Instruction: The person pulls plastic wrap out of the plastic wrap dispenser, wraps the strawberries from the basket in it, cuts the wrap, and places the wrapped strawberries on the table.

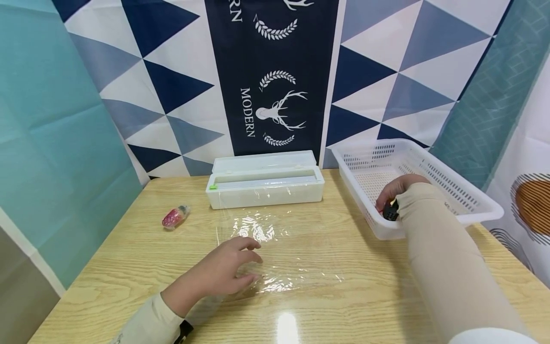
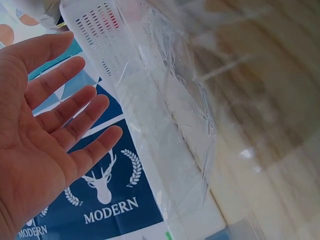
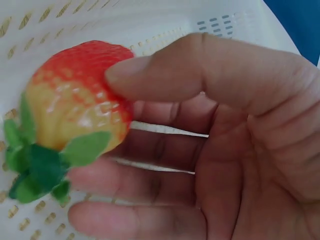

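Note:
In the right wrist view my right hand (image 3: 235, 115) pinches a red and yellow strawberry (image 3: 82, 95) with green leaves between thumb and fingers. The head view has this right hand (image 1: 404, 186) inside the white basket (image 1: 378, 229), where the strawberry is mostly hidden. My left hand (image 1: 229, 267) hovers over or lightly touches a clear sheet of cling film (image 1: 296, 248) on the table; contact cannot be told. Its fingers (image 2: 65, 107) are spread and hold nothing. The film runs from a white cling film box (image 1: 266, 195) with its lid raised.
A red thing wrapped in clear film (image 1: 175, 217) lies on the wooden table (image 1: 142, 267) at the left. A patterned cloth (image 1: 180, 86) hangs behind the box and basket. Green slider (image 1: 213, 187) sits on the box's left end.

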Demonstrator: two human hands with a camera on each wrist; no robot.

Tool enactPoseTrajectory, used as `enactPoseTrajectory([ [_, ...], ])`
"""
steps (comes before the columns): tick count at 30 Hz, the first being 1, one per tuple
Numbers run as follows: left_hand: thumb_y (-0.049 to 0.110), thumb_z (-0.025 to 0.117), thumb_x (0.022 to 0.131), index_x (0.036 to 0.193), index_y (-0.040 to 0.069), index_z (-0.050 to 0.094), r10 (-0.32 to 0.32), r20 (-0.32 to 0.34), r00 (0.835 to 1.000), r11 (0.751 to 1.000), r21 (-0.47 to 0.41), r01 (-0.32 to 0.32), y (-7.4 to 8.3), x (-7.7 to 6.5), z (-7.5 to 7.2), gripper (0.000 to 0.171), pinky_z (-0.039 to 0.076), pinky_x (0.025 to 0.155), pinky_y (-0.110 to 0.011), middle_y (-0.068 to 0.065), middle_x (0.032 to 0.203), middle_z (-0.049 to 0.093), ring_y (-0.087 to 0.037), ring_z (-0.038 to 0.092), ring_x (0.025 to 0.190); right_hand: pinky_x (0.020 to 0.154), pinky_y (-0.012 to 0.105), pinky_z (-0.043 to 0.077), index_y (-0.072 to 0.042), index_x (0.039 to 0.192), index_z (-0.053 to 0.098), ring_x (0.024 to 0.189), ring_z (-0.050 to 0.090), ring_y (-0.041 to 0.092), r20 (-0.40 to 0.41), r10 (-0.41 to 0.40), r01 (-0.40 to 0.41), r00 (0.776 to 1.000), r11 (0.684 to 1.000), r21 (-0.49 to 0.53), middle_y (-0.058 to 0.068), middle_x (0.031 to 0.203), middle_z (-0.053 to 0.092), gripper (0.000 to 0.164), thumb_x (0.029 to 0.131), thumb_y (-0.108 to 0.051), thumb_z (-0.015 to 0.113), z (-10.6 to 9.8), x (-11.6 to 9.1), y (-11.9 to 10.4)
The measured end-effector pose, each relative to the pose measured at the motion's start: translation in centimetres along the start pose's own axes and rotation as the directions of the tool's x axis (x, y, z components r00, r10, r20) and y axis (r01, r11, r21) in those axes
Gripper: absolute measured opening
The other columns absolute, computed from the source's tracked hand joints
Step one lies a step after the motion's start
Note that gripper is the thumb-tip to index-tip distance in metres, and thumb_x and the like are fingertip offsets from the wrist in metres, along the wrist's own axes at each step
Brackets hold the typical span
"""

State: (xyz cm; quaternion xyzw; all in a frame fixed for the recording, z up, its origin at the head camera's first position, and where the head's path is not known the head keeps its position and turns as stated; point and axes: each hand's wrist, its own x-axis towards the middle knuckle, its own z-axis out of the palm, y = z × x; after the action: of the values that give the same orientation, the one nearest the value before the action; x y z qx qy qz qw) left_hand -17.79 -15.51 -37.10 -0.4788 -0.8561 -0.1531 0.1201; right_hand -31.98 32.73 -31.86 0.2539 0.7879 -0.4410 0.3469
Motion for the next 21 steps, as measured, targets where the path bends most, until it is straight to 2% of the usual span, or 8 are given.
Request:
enactPoseTrajectory([
  [4,0.022,0.076,0.082,0.102,0.009,0.072,0.003,-0.003,1.0,1.0,-0.002,-0.003,0.0,0.0,0.0,0.023,0.048,0.096,-0.041,-0.012,0.122,0.061,-0.026,0.058,0.111,0.084,0.032,0.052,-0.005,0.088,0.072,0.087,0.061,0.02,0.076,-0.066,0.072,0.995,0.995,-0.075,0.006,0.09,0.068,0.02,0.075,-0.018,0.078,-0.3,0.6,-0.2],
  [7,0.022,0.076,0.082,0.102,0.009,0.072,-0.002,0.0,1.0,1.0,-0.004,0.002,0.0,0.0,0.1,0.023,0.048,0.096,-0.041,-0.012,0.122,0.061,-0.026,0.058,0.111,0.083,0.029,0.05,-0.009,0.086,0.072,0.085,0.06,0.016,0.145,-0.13,0.155,0.981,0.973,-0.17,0.001,0.087,0.067,0.014,0.081,-0.022,0.072,-0.7,1.1,-0.5],
  [10,0.022,0.075,0.083,0.102,0.009,0.073,-0.008,0.006,1.0,1.0,-0.007,0.008,0.0,0.0,0.2,0.023,0.048,0.096,-0.041,-0.011,0.122,0.061,-0.025,0.058,0.111,0.083,0.029,0.049,-0.01,0.086,0.072,0.085,0.059,0.016,0.147,-0.149,0.176,0.978,0.964,-0.198,0.0,0.087,0.067,0.013,0.082,-0.022,0.07,-1.0,1.1,-0.8],
  [15,0.022,0.075,0.083,0.101,0.009,0.072,-0.002,0.006,1.0,1.0,-0.005,0.002,0.0,0.0,0.3,0.022,0.048,0.095,-0.041,-0.011,0.122,0.061,-0.025,0.058,0.111,0.083,0.031,0.049,-0.009,0.091,0.071,0.086,0.058,0.017,0.162,-0.19,0.236,0.968,0.91,-0.342,0.0,0.089,0.066,0.015,0.083,-0.02,0.064,-1.6,0.8,-1.4],
  [18,0.022,0.076,0.083,0.101,0.009,0.072,-0.002,0.004,1.0,1.0,-0.003,0.002,0.1,0.1,0.2,0.023,0.048,0.096,-0.042,-0.011,0.122,0.061,-0.026,0.057,0.112,0.083,0.03,0.05,-0.008,0.093,0.069,0.084,0.057,0.016,0.205,-0.237,0.306,0.95,0.844,-0.44,0.0,0.087,0.065,0.018,0.084,-0.019,0.059,-1.9,0.6,-1.9],
  [19,0.022,0.076,0.083,0.101,0.009,0.072,-0.003,0.005,1.0,1.0,-0.004,0.003,0.1,0.1,0.2,0.023,0.048,0.096,-0.042,-0.012,0.122,0.061,-0.026,0.057,0.112,0.083,0.03,0.05,-0.007,0.094,0.07,0.083,0.057,0.016,0.211,-0.247,0.318,0.946,0.834,-0.45,0.0,0.087,0.065,0.019,0.084,-0.018,0.058,-2.0,0.5,-2.0],
  [21,0.022,0.076,0.082,0.101,0.009,0.073,-0.011,0.01,1.0,1.0,-0.005,0.011,0.2,0.1,0.2,0.023,0.047,0.097,-0.043,-0.012,0.123,0.061,-0.027,0.057,0.113,0.083,0.031,0.05,-0.007,0.095,0.07,0.083,0.057,0.016,0.209,-0.249,0.319,0.946,0.836,-0.446,0.0,0.087,0.064,0.018,0.084,-0.018,0.06,-2.2,0.2,-2.2],
])
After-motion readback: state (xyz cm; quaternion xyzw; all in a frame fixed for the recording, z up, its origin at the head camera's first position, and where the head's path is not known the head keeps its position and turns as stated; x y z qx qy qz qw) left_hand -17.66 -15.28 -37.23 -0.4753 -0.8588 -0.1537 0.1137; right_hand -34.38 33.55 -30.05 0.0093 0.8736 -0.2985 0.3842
